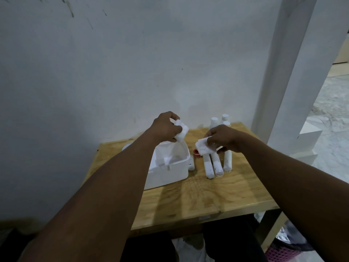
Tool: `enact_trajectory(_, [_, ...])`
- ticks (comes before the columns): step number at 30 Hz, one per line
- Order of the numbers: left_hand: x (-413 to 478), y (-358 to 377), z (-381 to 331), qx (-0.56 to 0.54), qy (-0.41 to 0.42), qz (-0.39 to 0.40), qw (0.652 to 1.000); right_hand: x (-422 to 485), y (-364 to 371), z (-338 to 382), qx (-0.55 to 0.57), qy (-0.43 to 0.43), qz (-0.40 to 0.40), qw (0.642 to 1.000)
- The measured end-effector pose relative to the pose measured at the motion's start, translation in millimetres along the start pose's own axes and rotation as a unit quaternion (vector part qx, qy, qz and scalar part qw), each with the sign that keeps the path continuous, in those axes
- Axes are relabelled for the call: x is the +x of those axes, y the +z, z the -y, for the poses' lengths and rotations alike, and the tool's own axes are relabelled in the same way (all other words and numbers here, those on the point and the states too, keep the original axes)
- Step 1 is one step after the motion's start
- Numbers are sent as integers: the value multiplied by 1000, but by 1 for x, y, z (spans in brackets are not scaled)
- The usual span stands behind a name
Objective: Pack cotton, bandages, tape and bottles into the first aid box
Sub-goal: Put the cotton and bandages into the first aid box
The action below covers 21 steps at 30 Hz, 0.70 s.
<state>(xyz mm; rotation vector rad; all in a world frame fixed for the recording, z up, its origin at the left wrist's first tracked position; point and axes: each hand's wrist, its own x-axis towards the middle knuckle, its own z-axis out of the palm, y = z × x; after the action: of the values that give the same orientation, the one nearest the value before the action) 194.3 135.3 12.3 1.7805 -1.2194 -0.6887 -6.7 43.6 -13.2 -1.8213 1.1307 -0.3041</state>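
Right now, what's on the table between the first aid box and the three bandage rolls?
Head view: a red tape roll and a white roll lying beside the first aid box; bandage rolls sit further right.

**Pale wood, white plastic**

The table (207, 197) top is bare light plywood, matt, with its grain showing. The first aid box (170, 173) is smooth white plastic with a faint sheen, as are the bottles (214, 123). The cotton pads (181, 131) look soft and fibrous. The wall (94, 72) is scuffed matt paint.

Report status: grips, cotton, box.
Left grip holding cotton pack above open box. Right grip holding second pack. Bandages, tape, bottles on table. Nothing blocks box.
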Motion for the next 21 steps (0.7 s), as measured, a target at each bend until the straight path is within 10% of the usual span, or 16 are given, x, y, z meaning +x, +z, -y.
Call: enact_trajectory(21, [-7,-27,8,35,-7,-23,999,-3,3,16,-118,57,10,991])
